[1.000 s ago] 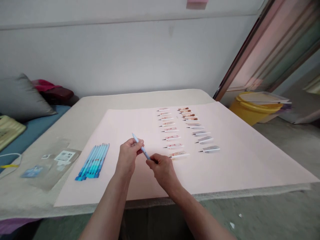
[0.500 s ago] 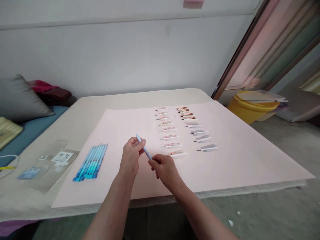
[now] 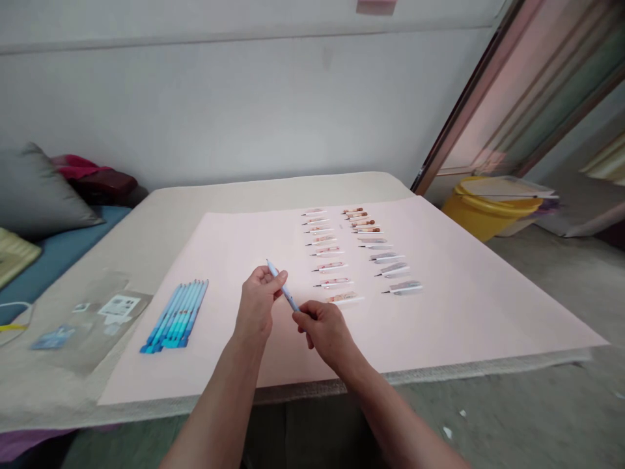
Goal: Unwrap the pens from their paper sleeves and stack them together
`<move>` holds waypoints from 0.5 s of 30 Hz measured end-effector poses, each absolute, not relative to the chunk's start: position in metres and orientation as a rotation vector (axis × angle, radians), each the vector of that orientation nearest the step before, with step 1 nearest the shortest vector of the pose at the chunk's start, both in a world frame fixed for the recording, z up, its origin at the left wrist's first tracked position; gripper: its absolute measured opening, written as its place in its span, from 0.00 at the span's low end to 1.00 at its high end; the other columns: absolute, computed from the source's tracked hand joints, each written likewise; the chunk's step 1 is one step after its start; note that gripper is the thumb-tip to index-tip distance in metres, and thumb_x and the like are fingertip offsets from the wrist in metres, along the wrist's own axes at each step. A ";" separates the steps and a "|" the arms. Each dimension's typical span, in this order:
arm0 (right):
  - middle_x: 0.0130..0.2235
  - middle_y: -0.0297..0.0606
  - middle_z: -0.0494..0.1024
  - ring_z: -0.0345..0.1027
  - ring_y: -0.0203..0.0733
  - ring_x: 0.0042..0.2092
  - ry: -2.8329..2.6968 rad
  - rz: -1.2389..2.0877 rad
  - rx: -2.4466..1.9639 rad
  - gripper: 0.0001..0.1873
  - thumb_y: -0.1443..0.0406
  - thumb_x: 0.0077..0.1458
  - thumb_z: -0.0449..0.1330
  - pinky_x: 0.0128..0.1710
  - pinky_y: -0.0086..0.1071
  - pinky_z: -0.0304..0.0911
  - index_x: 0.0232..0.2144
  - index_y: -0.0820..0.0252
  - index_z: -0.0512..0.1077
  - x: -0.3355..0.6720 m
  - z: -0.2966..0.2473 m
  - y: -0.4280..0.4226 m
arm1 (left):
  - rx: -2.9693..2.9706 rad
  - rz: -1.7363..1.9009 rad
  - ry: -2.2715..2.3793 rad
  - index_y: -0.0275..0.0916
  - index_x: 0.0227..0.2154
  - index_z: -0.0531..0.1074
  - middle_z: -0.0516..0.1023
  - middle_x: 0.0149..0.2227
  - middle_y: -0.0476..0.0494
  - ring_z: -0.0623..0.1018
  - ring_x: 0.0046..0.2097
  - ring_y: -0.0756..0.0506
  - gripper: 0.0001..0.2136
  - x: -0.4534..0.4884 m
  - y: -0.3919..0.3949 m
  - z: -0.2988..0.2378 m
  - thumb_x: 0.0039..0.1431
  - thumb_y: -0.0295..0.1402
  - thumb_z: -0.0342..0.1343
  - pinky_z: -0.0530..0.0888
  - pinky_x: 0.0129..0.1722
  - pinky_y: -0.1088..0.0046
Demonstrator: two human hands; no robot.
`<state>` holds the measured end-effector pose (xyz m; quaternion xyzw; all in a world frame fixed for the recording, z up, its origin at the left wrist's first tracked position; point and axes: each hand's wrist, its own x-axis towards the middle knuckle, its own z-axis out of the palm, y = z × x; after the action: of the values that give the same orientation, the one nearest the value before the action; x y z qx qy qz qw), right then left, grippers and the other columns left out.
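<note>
A light blue pen [image 3: 287, 292] is held at a slant above the pink sheet [image 3: 234, 254], its tip pointing up and to the left. My left hand [image 3: 258, 296] pinches it near the tip end. At the lower end my right hand [image 3: 322, 322] has closed its fingers around it, hiding that end. To the left lies a bundle of blue pens [image 3: 180, 316], side by side. Right of my hands, two columns of refills with printed wraps [image 3: 332, 266] lie on the sheet, the right column holding brown-topped [image 3: 367, 223] and grey ones [image 3: 405, 286].
Clear plastic packaging [image 3: 105, 319] with labels lies at the table's left. A grey cushion [image 3: 41, 192] sits further back on that side. Beyond the table's right edge stands a yellow bucket [image 3: 471, 212]. A white wall [image 3: 224, 111] runs behind.
Both hands keep hold of the pen in nearly the same place. The whole view has shifted slightly; the laid-out items have not moved on the sheet.
</note>
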<state>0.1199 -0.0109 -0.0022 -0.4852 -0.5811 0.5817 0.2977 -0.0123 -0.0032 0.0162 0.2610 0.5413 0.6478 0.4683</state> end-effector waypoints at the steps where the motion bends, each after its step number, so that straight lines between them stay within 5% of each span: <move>1: 0.18 0.29 0.68 0.55 0.27 0.14 -1.523 1.603 -1.276 0.09 0.63 0.47 0.55 0.14 0.24 0.51 0.20 0.62 0.67 0.119 -0.001 -0.011 | 0.632 1.594 1.327 0.35 0.29 0.70 0.70 0.27 0.50 0.70 0.29 0.53 0.11 -0.013 -0.003 0.016 0.43 0.33 0.63 0.69 0.31 0.76; 7: 0.18 0.28 0.67 0.54 0.27 0.13 -1.486 1.653 -1.275 0.09 0.62 0.47 0.55 0.13 0.24 0.49 0.20 0.61 0.66 0.121 0.003 -0.012 | 0.583 1.569 1.224 0.34 0.38 0.68 0.74 0.30 0.43 0.74 0.33 0.48 0.17 -0.015 -0.004 0.020 0.42 0.30 0.63 0.71 0.39 0.66; 11: 0.18 0.29 0.67 0.56 0.28 0.14 -1.551 1.534 -1.291 0.09 0.63 0.47 0.55 0.14 0.24 0.51 0.19 0.61 0.67 0.121 -0.001 -0.014 | 0.636 1.547 1.343 0.34 0.32 0.71 0.73 0.29 0.45 0.73 0.34 0.49 0.13 -0.015 -0.005 0.018 0.43 0.34 0.63 0.70 0.37 0.70; 15: 0.18 0.30 0.68 0.54 0.27 0.14 -1.376 1.784 -1.185 0.09 0.63 0.48 0.56 0.13 0.23 0.46 0.20 0.62 0.67 0.122 0.003 -0.017 | 0.667 1.516 1.346 0.33 0.28 0.71 0.71 0.27 0.46 0.71 0.30 0.50 0.12 -0.018 -0.005 0.016 0.42 0.34 0.63 0.70 0.34 0.71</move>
<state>0.1224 -0.0168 0.0032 -0.4449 -0.5168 0.6700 0.2935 -0.0177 -0.0048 0.0160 0.2736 0.5523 0.6221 0.4828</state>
